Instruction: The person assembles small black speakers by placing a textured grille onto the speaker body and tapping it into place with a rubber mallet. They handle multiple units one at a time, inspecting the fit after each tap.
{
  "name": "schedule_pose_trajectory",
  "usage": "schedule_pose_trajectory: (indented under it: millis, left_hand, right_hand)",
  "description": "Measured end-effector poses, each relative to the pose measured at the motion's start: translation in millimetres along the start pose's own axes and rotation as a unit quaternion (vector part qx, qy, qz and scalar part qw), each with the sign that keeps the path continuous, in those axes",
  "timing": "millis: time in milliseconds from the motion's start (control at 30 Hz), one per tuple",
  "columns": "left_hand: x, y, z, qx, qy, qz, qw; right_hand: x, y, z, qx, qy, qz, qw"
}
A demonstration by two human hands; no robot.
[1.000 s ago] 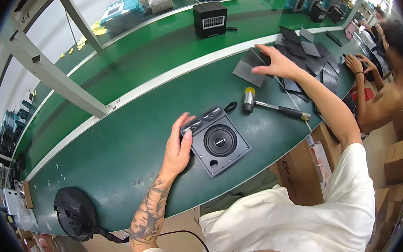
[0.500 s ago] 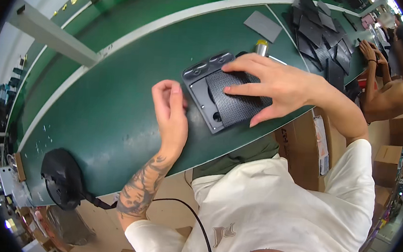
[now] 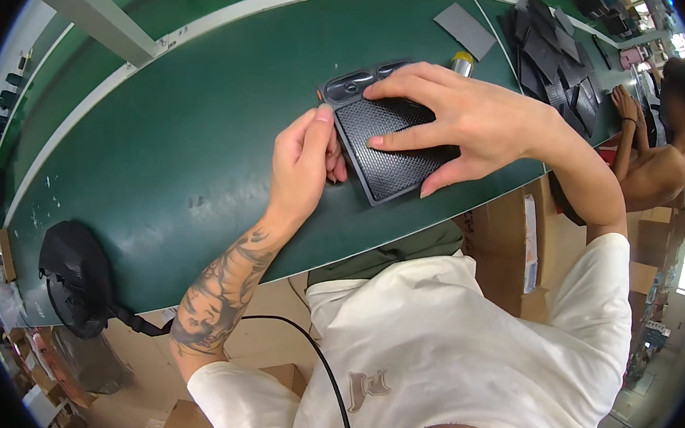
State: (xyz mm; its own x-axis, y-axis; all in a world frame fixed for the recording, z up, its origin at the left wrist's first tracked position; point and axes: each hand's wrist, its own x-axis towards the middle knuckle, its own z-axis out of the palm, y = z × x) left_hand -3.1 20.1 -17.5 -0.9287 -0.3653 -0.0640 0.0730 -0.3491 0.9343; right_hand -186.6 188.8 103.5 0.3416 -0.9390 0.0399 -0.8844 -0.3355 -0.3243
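Observation:
A dark grey speaker housing (image 3: 351,88) lies tilted on the green table, with two oval recesses along its far end. Its black mesh grille (image 3: 387,159) sits flat within the frame. My right hand (image 3: 470,123) rests across the grille with fingers spread, covering its right part. At the housing's left edge is my left hand (image 3: 305,159), closed, thumb pointing up and fingers curled beside the grille; whether anything is inside them is hidden. A small orange spot shows just above the left thumb, too small to name.
Behind my right hand stands a yellow-topped metal cylinder (image 3: 462,64). A flat grey panel (image 3: 464,30) lies farther back, and a pile of dark panels (image 3: 555,62) at the far right. Another person's hands (image 3: 626,103) work beyond it. A black mesh bag (image 3: 76,273) lies at the left.
The grille, tilted and off its frame before, now lies flat inside it under my right hand. My left hand has moved in to the housing's left edge and closed.

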Motion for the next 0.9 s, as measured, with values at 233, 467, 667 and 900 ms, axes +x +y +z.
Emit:
schedule_pose_trajectory:
  millis: [233,467,667,900]
  left_hand:
    - [-0.1,9.7,4.5,0.083,0.021,-0.055,0.995]
    - [-1.0,15.1,3.2,0.065,0.021,-0.078,0.995]
    - [-1.9,12.1,6.5,0.088,0.046,-0.068,0.993]
    - [-6.8,7.4,17.4,0.128,0.101,-0.033,0.986]
  right_hand:
    - [1.5,-1.2,3.6,-0.019,-0.013,0.011,1.0]
    - [1.6,-13.4,6.8,0.006,-0.029,0.052,0.998]
    - [-2.5,-16.0,41.6,-0.017,0.058,0.028,0.998]
    - [2.7,-20.7,52.7,-0.017,0.107,0.033,0.994]
